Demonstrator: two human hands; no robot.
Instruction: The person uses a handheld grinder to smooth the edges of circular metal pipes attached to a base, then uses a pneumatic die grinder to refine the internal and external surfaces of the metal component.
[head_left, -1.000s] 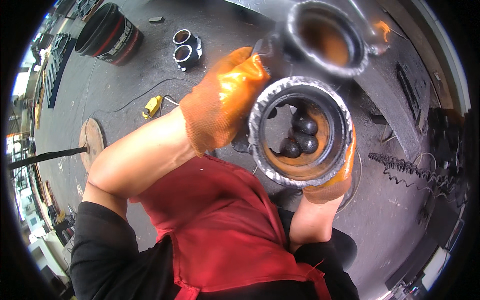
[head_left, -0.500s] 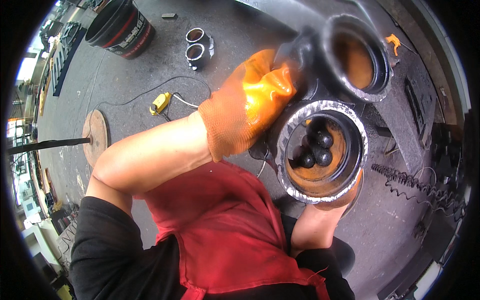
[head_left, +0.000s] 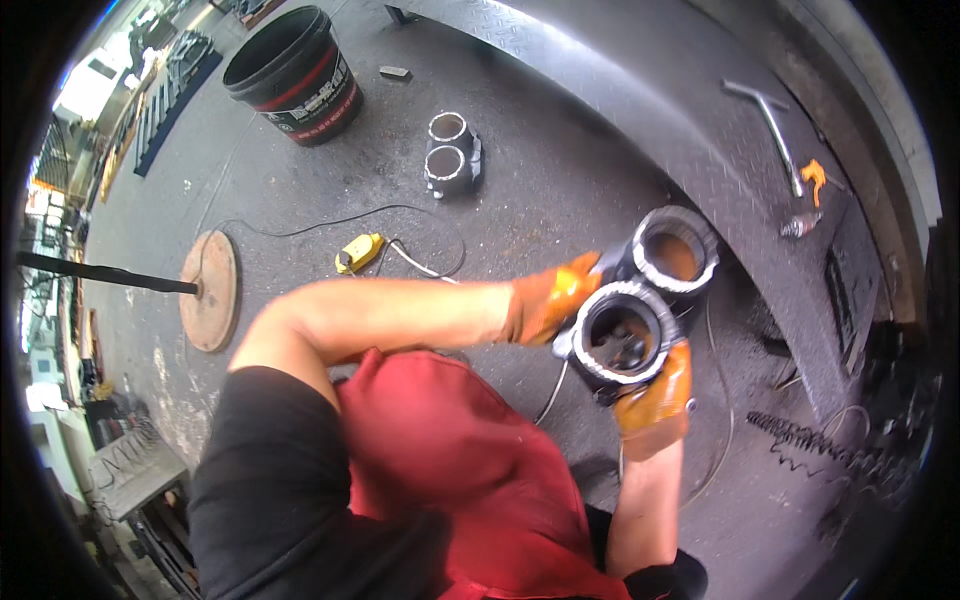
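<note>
Both my hands wear orange rubber-coated gloves and hold a dark metal casting with two round bores (head_left: 652, 300) between them. Bright bare metal rings each bore's rim. My left hand (head_left: 556, 300) grips the casting's left side, its fingers partly hidden behind the metal. Around the lower right side, by the nearer bore, my right hand (head_left: 657, 405) is closed. Dark round lumps (head_left: 628, 352) show deep inside the nearer bore, while the farther one has a rust-brown inside. The casting is off the floor, tilted with its bores facing up toward me.
A steel bench (head_left: 640, 80) runs along the right, bearing a T-handled tool (head_left: 775, 125) and an orange air gun (head_left: 815, 180). On the floor stand a black bucket (head_left: 300, 90), a similar casting (head_left: 447, 165) and a yellow cable box (head_left: 358, 254). A coiled hose (head_left: 800, 435) lies right.
The casting has moved down and away from my head, from close up to lower by the bench edge. My right hand, mostly hidden before, now shows on its lower side. Both hands keep their hold.
</note>
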